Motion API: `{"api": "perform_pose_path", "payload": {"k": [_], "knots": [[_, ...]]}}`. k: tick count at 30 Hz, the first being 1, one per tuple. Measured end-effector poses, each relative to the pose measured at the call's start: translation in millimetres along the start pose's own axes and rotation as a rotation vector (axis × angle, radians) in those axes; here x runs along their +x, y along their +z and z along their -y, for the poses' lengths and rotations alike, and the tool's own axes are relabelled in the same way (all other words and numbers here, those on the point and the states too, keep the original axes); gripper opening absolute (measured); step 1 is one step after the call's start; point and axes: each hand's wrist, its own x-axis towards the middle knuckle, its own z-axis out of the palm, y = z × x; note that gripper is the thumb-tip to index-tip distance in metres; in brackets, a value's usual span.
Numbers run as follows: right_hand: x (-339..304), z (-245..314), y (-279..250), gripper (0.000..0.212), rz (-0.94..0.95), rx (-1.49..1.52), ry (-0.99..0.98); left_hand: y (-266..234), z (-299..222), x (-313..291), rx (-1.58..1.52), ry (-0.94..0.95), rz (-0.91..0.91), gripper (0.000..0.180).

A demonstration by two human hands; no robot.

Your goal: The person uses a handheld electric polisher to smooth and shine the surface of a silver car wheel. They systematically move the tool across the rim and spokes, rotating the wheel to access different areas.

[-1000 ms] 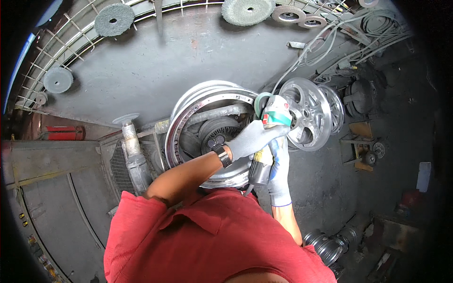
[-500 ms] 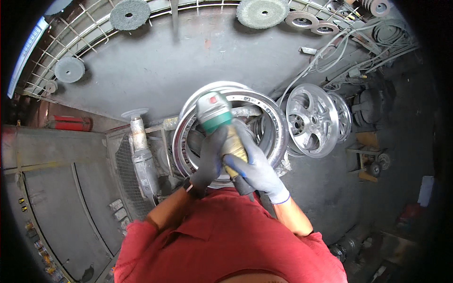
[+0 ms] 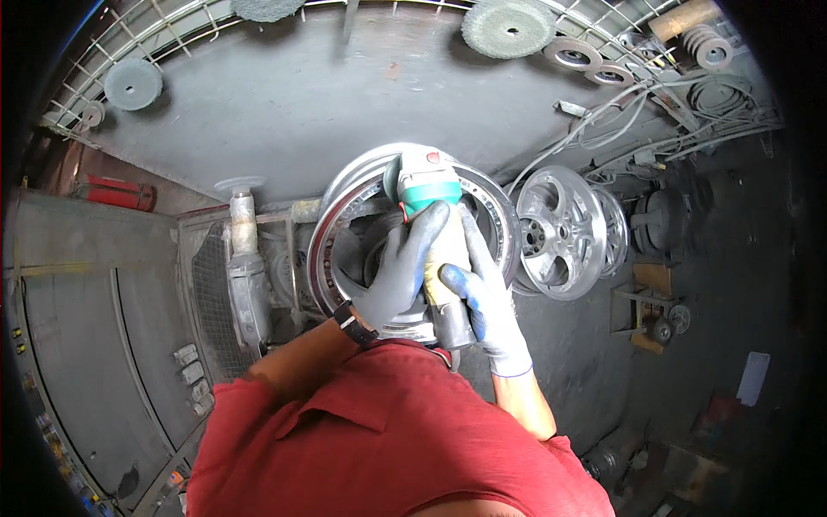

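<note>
Both gloved hands are closed around an angle grinder (image 3: 448,250) with a green collar, a yellowish wrapped body and a dark rear end. My left hand (image 3: 398,274) grips its left side, near the collar. On the right side, my right hand (image 3: 489,302) wraps the body, its blue-coated thumb lying across the wrapping. The tool's head lies over the far part of a metal wheel rim (image 3: 326,258), with the edge of a dark disc (image 3: 392,179) showing at its left. Whether the disc touches the rim is hidden.
Silver spoked wheels (image 3: 594,215) stand right of the rim. A grey machine with a wrapped spindle (image 3: 244,228) is at left. Abrasive discs (image 3: 508,30) hang on a wire rack along the far wall. A cable (image 3: 560,142) runs down at the right.
The grinder has swung from leaning left to nearly straight, and its head has moved right across the rim. Both hands stay on it. The whole view has shifted slightly.
</note>
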Motion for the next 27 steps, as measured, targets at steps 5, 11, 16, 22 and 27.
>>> {"api": "perform_pose_path", "payload": {"k": [5, 11, 16, 22, 27], "knots": [[-6.3, 7.2, -8.9, 0.082, -0.144, 0.037, 0.029, 15.3, 1.8, 16.3, 0.185, -0.085, 0.167, 0.047], [-7.0, 14.3, -9.5, 0.072, -0.183, 0.233, -0.022, 40.6, 4.9, 39.1, 0.236, -0.145, 0.276, 0.052], [7.3, 15.2, 7.2, 0.089, 0.027, -0.131, -0.013, -3.2, -11.9, 11.4, -0.013, -0.06, 0.075, 0.044], [19.0, 26.3, 38.0, 0.079, 0.369, -0.394, -0.102, -16.8, -44.4, -41.0, -0.255, 0.198, -0.069, 0.057], [21.3, 42.4, 28.8, 0.079, 0.282, -0.329, -0.05, 3.2, -50.5, -26.2, -0.041, 0.207, -0.054, 0.056]]}}
